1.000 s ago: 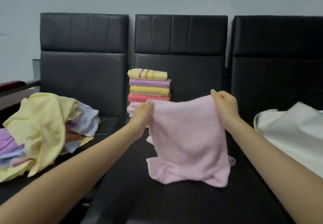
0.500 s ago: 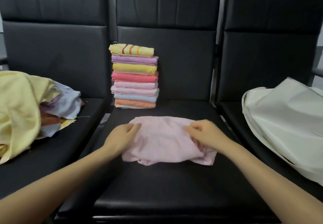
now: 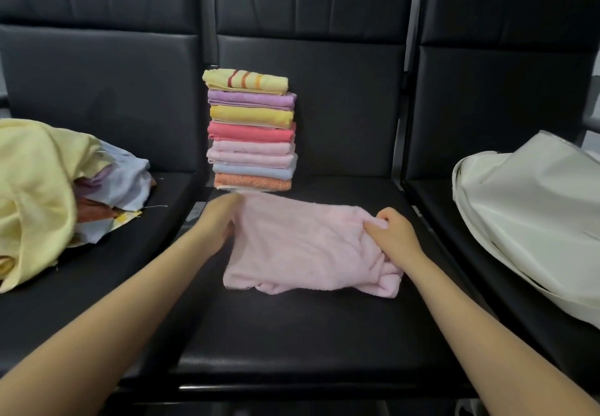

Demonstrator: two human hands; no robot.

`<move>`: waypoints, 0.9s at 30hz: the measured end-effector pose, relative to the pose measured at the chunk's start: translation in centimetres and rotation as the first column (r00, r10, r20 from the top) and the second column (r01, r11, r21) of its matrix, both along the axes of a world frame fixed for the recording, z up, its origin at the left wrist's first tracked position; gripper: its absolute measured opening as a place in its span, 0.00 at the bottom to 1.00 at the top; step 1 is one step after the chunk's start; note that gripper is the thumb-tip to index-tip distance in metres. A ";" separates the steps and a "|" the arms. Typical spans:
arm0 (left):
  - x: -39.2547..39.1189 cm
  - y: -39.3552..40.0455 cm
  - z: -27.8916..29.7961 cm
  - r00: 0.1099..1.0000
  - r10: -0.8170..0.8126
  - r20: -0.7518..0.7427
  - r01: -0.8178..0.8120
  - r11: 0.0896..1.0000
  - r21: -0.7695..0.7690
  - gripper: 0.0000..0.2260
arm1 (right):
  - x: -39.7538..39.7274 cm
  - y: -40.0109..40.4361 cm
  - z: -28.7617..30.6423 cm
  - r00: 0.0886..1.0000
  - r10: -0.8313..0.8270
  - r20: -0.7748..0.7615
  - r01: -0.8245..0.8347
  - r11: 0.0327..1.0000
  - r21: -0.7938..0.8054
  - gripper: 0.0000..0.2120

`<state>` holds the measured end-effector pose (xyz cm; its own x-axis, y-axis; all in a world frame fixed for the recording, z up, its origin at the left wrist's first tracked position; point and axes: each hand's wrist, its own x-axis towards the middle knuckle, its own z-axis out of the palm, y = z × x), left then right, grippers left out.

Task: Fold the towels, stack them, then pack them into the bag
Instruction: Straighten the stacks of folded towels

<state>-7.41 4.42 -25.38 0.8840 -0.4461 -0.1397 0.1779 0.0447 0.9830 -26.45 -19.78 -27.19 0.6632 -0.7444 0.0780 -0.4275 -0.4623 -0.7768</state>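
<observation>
While the pink towel (image 3: 308, 246) lies spread and rumpled on the middle seat (image 3: 292, 334) of the black bench, both hands grip it at opposite sides. The left hand (image 3: 220, 220) is at the towel's 9 o'clock edge, fingers curled around the cloth; its fingertips are hidden under the fabric. The right hand (image 3: 393, 233) is at 3 o'clock, fingers bunched and pinching a gathered fold. At 12 o'clock from the towel, a stack of folded towels (image 3: 251, 129) stands against the backrest, just beyond the towel's far edge. On the left seat, at 9 o'clock, a heap of unfolded towels (image 3: 48, 188) lies under a pale yellow one. On the right seat, at 3 o'clock, the white bag (image 3: 535, 207) lies slumped, well apart from both hands.
</observation>
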 end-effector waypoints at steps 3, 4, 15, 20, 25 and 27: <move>0.4 1.9 2.0 0.994 0.113 -0.006 -0.111 0.967 -0.230 0.07 | -1.0 1.8 1.7 0.963 -0.003 0.269 -0.007 0.999 0.038 0.09; 0.4 2.4 2.7 0.989 0.141 0.045 -0.128 0.968 -0.217 0.04 | -1.3 2.6 2.4 0.951 0.013 0.310 -0.010 1.000 -0.011 0.07; -3.0 4.5 1.1 0.940 -0.220 0.260 0.007 0.777 0.629 0.16 | -4.8 8.2 1.9 0.873 0.488 -0.012 -0.481 0.854 -0.198 0.18; -2.7 4.8 -1.3 0.708 -0.476 0.521 -0.310 0.453 0.836 0.27 | -4.1 8.2 2.1 0.930 0.251 -0.270 -0.340 0.867 -0.365 0.24; -0.8 3.2 -1.8 0.795 -0.276 0.540 -0.271 0.636 0.723 0.28 | -3.0 8.6 2.9 0.907 0.163 -0.387 -0.300 0.896 -0.328 0.41; -0.3 2.4 -1.9 0.843 -0.201 0.498 -0.245 0.682 0.689 0.35 | -2.4 8.8 3.4 0.878 0.142 -0.458 -0.242 0.956 -0.168 0.35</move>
<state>-7.69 6.77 -27.27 0.9217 -0.3832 0.0596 -0.3309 -0.6968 0.6364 -28.83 -10.99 -23.76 0.7944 -0.5972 -0.1104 -0.5847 -0.7028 -0.4052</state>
